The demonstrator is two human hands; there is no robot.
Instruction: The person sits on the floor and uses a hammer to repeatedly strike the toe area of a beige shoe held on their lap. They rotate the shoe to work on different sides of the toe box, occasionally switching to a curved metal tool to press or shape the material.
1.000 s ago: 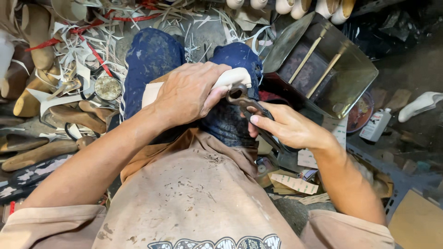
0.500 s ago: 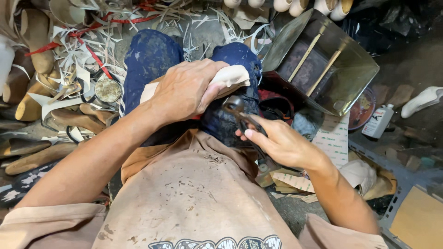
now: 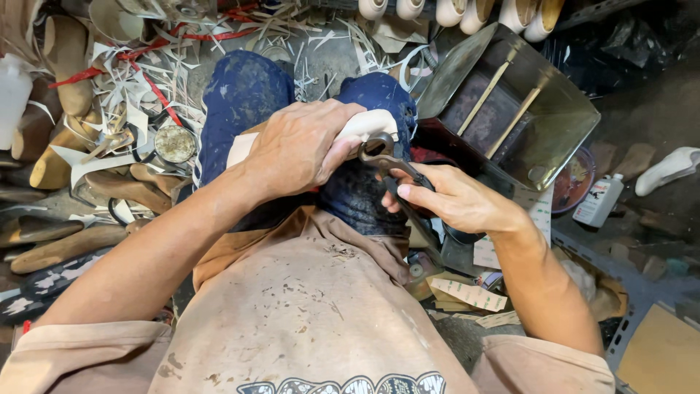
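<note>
Right hand [image 3: 456,201] has raised its pincers [image 3: 386,157] to the pale shoe last [image 3: 364,125]

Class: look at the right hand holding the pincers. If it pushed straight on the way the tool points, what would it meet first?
The right hand aims its pincers up-left at the pale shoe form gripped by the left hand. The tool's head looks already at that form, though depth is unclear.

Even bright light from above, sharp centre, dim right corner, wide-angle edge distortion
</note>
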